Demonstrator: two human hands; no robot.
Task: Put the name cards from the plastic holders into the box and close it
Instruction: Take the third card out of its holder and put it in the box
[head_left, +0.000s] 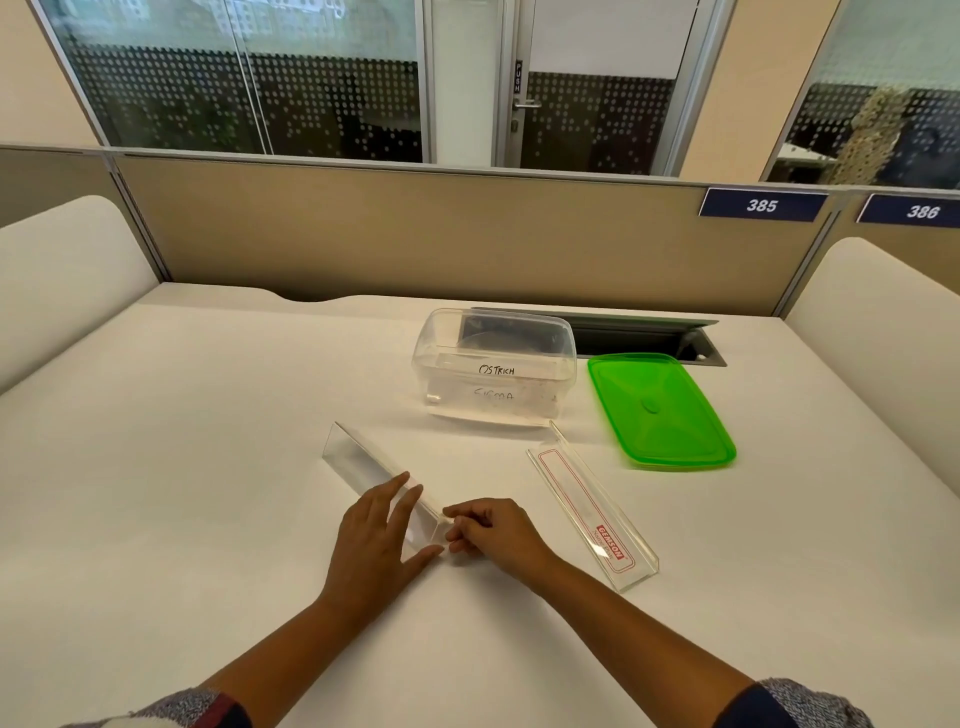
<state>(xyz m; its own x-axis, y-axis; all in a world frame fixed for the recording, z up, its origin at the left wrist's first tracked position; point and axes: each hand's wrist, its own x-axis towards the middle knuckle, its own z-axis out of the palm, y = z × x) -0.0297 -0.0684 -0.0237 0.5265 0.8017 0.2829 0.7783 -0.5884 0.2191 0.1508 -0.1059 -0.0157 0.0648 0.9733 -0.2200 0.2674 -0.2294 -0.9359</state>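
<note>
A clear plastic holder (358, 462) lies slanted on the white desk. My left hand (376, 535) rests flat on its near end, fingers spread. My right hand (491, 530) pinches the holder's near end; a white card edge seems to sit between its fingertips, though I cannot tell for sure. A second clear holder (592, 512) with a red-printed insert lies to the right. The clear box (496, 369) stands open beyond, with cards reading "OSTRICH" and "SIGMA" inside. Its green lid (660, 410) lies flat to its right.
A recessed cable tray (644, 335) with a raised flap sits behind the box. A beige partition (415, 234) closes the desk's far edge, with white side panels left and right. Number plates 385 and 386 hang on the partition.
</note>
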